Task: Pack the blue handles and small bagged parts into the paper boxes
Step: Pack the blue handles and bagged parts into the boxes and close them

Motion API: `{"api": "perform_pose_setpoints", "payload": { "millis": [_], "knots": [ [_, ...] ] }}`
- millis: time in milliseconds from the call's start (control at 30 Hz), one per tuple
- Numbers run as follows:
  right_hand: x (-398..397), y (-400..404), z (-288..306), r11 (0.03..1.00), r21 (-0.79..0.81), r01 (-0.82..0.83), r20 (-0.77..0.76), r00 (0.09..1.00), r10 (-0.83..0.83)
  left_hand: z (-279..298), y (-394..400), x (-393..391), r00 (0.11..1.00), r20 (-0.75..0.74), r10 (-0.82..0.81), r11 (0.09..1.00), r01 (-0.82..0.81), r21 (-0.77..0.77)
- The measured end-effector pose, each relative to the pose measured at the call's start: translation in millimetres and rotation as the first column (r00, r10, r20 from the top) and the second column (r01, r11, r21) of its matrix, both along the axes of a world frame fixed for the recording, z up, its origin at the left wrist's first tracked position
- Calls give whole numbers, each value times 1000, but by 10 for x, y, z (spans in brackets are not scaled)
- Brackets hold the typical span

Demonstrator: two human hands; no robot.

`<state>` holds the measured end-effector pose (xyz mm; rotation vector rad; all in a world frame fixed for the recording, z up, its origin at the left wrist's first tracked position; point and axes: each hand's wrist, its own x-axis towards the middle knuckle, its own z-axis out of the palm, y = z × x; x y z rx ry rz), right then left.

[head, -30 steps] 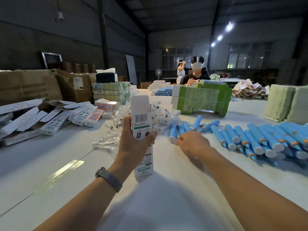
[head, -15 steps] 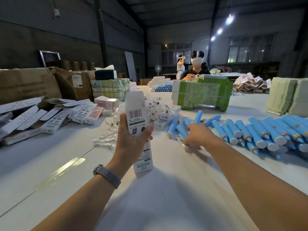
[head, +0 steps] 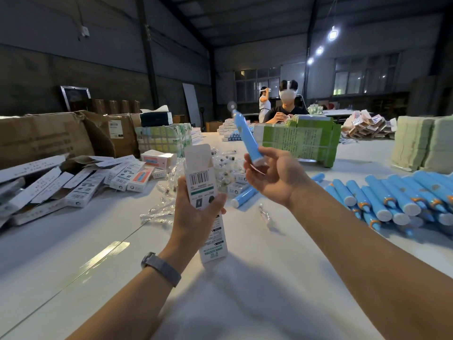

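Now a blue handle (head: 248, 138) has been lifted off the table in the right hand (head: 272, 177), beside the open-flapped box (head: 204, 190) gripped by the left hand (head: 196, 212); insertion seems next.

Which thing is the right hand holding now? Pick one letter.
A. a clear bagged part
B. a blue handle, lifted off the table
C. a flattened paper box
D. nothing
B: the right hand grips a blue handle by its white end, raised beside the open paper box in the left hand.
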<state>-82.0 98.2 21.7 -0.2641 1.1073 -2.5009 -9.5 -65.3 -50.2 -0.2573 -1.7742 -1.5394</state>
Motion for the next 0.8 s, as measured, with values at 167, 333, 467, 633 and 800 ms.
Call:
{"api": "perform_pose_setpoints", "payload": {
  "millis": [167,333,467,633,800],
  "knots": [
    [190,-107,94,956,290,-34,-279,953,119,-17,8,-3,1000,0,-27,1000,27,-4],
    [278,-143,256,928,315,198,-353,932,-79,-15,29,-3,999,26,35,998,-34,-44],
    [470,-204,358,939,203,278,-536,834,-131,-33,61,-5,997,25,76,990,-73,-120],
    [563,-282,351,671,301,677,-863,493,-112,-46,69,-7,996,12,84,985,-82,-149],
    [515,-193,390,644,228,730,-932,354,-72,-56,85,-19,995,-16,94,978,-95,-184]
  ]
}}
